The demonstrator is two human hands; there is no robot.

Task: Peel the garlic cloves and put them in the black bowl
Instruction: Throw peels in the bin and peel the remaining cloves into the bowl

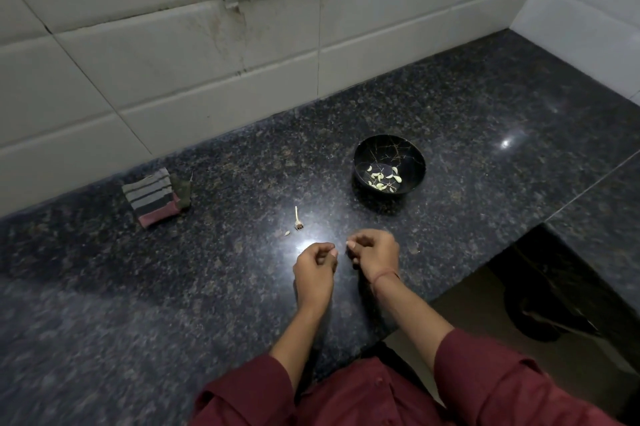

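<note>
Garlic cloves (382, 179), peeled, lie in the black bowl (388, 148). Nearer the person than the bowl, the left hand (316, 268) and right hand (375, 252) hover close together, fingers curled. Whether either of the 2 grips a clove cannot be told. A bare garlic stalk (297, 219) lies left of the bowl.

head cam: my one view, worn high, wide-angle
facing: forward-down across bench (138, 287) to tiled wall (156, 79)
range: close

Black bowl (388, 162), speckled dark counter (173, 287), striped cloth (152, 197).
</note>
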